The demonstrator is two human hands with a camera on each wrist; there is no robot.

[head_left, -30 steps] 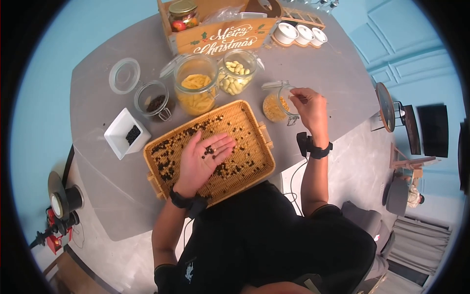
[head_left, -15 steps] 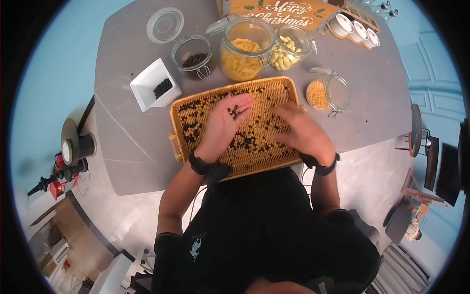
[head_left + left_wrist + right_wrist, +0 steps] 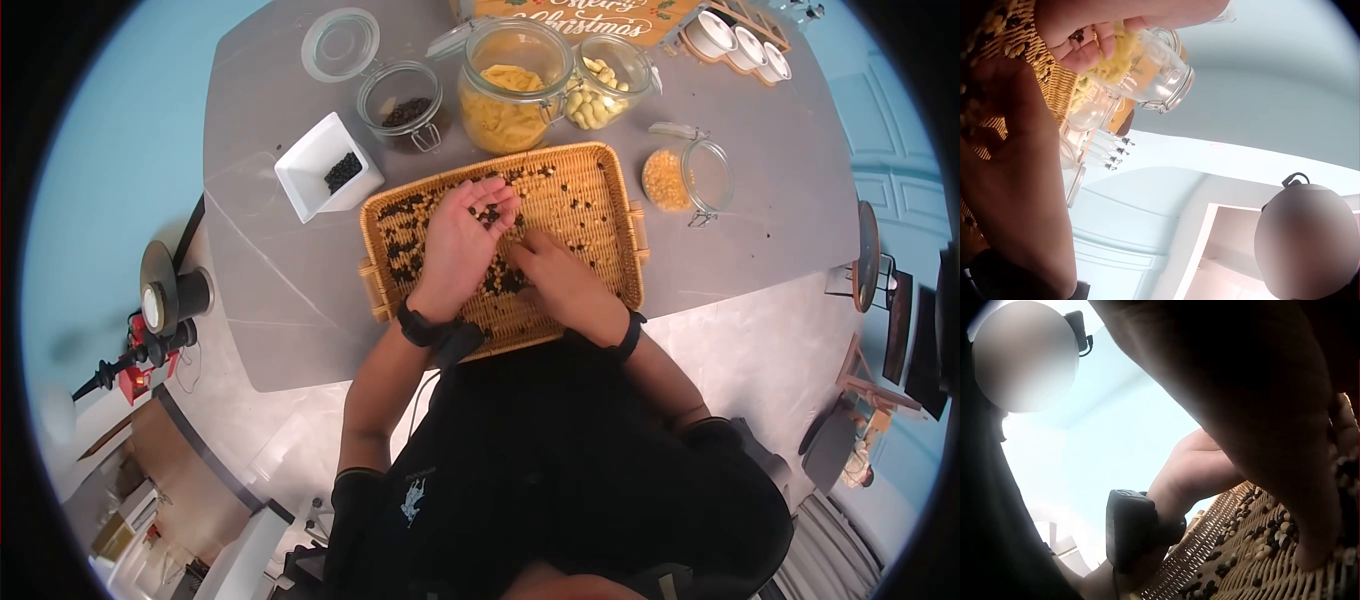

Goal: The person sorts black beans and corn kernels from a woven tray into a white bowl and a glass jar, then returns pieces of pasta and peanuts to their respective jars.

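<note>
My left hand point(image 3: 455, 245) is palm up over a wicker tray point(image 3: 608, 235), its fingers loosely bent. A few dark and pale beans point(image 3: 487, 214) lie in that palm; the left wrist view shows dark ones by the fingers. Beside it, my right hand point(image 3: 572, 285) reaches down into the tray with its fingers bent, its fingertips mostly hidden. In the right wrist view, one fingertip point(image 3: 1311, 555) is right at the wicker among scattered dark and tan beans point(image 3: 1269, 544). I cannot tell whether the right fingers pinch a bean.
A white square dish point(image 3: 300, 185) with black beans stands left of the tray. Behind are open clip-top jars: dark beans point(image 3: 405, 112), yellow pasta point(image 3: 505, 105) and peanuts point(image 3: 598, 105). An open jar of corn kernels point(image 3: 665, 180) stands right. White lidded pots point(image 3: 710, 35) sit farther back.
My right hand has left the corn jar and come over the tray, close beside the left hand. The left hand's fingers have bent slightly around its beans. The head view has shifted.
</note>
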